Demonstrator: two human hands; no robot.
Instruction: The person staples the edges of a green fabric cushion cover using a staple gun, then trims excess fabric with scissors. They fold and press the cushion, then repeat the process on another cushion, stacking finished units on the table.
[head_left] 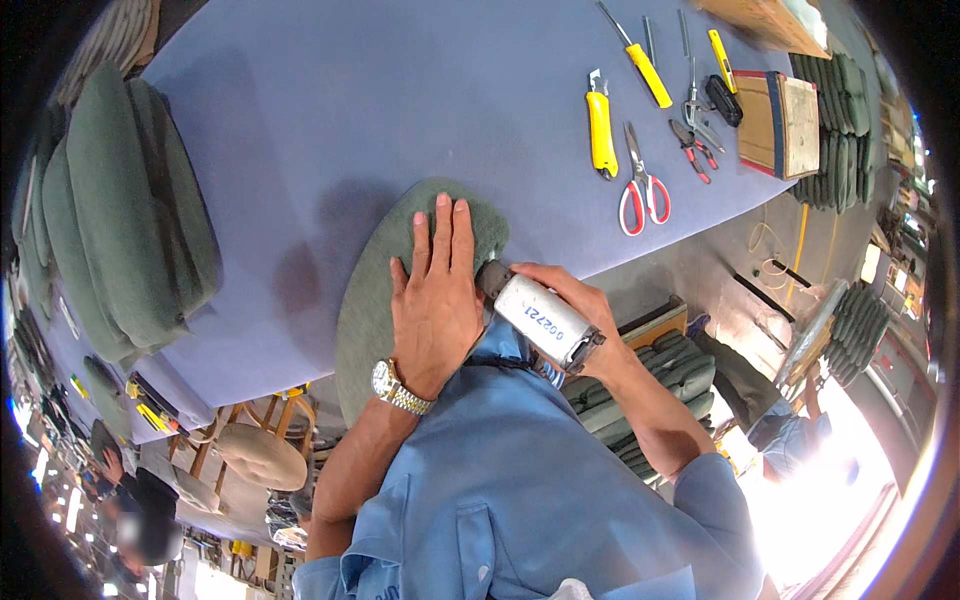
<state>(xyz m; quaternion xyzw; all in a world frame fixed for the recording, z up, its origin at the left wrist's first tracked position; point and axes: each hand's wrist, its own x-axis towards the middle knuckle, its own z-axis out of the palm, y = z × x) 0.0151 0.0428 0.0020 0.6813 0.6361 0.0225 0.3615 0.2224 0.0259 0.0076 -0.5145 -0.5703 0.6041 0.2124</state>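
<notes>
A dark green fabric-covered seat pad [365, 325] lies at the near edge of the blue-grey table, partly overhanging it toward my body. My left hand [437, 310] presses flat on the pad, fingers stretched out, holding nothing. Gripped in my right hand [592, 310] is a silver staple gun [540, 315] with black ends. Its black nose meets the right edge of the pad, close to my left hand; the exact contact point is hidden.
Scissors [642, 190], a yellow utility knife [601, 125], a yellow-handled screwdriver [648, 75] and red-handled pliers [693, 150] lie at the far right of the blue-grey table [330, 110]. Green cushions [130, 220] are piled at left. A cardboard box [780, 125] stands right.
</notes>
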